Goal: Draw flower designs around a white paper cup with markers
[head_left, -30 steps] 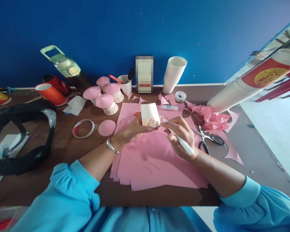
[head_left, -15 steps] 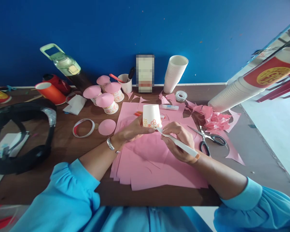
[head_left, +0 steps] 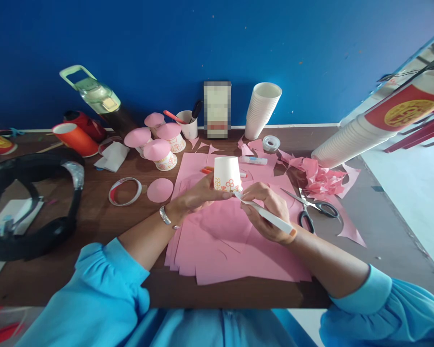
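A white paper cup, upside down with flowers drawn along its rim, is gripped in my left hand. Between the fingers of my right hand is a slim white cutter knife with an orange end. Its pale tip meets the flowered rim or lies very near it; I cannot tell whether it touches. Both hands are above a pile of pink paper sheets. A red-capped marker and a glue stick lie behind the cup. Scissors rest right of my right hand.
Several cups with pink cone tops stand at the left, near a pink disc and a tape roll. Behind are a bottle, a pen cup, a phone and stacked cups. Paper scraps lie right.
The knife and my right fingers have shifted very slightly. My left hand holds the cup in nearly the same place.
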A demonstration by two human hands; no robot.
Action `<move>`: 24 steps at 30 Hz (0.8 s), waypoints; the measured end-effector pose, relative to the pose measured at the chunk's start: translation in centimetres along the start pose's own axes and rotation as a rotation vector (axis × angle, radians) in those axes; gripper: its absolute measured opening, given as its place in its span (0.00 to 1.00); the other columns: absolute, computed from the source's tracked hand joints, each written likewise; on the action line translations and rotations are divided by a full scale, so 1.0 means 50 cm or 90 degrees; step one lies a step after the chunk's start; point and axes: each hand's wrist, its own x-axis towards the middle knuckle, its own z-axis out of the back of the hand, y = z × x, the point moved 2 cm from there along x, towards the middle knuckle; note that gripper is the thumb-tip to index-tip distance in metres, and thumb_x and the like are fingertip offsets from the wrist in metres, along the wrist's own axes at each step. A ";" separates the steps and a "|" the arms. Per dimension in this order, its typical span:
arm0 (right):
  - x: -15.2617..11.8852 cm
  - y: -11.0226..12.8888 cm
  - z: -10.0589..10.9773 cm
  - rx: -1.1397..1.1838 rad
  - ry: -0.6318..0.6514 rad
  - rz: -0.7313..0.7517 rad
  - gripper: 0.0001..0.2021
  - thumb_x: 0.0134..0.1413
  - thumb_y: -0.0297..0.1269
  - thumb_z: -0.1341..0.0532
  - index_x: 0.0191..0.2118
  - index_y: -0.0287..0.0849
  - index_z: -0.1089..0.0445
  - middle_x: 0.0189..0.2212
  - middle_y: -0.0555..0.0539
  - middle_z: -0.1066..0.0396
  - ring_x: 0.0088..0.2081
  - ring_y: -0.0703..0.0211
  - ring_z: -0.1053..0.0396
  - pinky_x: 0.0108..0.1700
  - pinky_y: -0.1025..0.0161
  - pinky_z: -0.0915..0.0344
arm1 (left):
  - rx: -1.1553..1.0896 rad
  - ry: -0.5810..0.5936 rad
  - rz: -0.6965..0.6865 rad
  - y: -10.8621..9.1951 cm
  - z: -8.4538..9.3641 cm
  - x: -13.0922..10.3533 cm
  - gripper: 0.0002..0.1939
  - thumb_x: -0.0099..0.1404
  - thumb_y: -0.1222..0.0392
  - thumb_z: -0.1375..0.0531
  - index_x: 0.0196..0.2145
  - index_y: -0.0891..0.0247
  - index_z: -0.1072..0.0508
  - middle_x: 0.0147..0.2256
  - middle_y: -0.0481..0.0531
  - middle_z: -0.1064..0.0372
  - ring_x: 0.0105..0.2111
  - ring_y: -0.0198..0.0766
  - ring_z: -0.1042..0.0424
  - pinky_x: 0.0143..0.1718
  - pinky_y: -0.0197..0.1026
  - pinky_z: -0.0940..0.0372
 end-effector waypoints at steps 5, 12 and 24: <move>0.001 -0.002 0.000 -0.001 0.001 0.009 0.05 0.72 0.31 0.38 0.48 0.48 0.30 0.37 0.48 0.23 0.35 0.57 0.21 0.35 0.59 0.22 | 0.010 0.000 -0.002 -0.004 -0.001 -0.001 0.22 0.60 0.53 0.21 0.49 0.62 0.18 0.46 0.56 0.18 0.48 0.48 0.20 0.52 0.49 0.28; -0.002 -0.004 -0.002 -0.016 -0.003 0.001 0.03 0.73 0.33 0.39 0.48 0.49 0.30 0.37 0.48 0.23 0.36 0.56 0.21 0.36 0.58 0.22 | -0.011 0.001 0.003 -0.001 0.000 0.000 0.23 0.60 0.54 0.21 0.50 0.61 0.19 0.46 0.56 0.18 0.49 0.47 0.20 0.54 0.50 0.28; 0.004 -0.002 -0.001 -0.028 -0.021 0.006 0.04 0.72 0.31 0.38 0.46 0.48 0.30 0.35 0.48 0.24 0.34 0.57 0.22 0.35 0.60 0.24 | 0.034 -0.014 -0.004 -0.016 -0.004 -0.001 0.21 0.58 0.55 0.21 0.46 0.63 0.18 0.42 0.54 0.20 0.43 0.41 0.22 0.47 0.44 0.28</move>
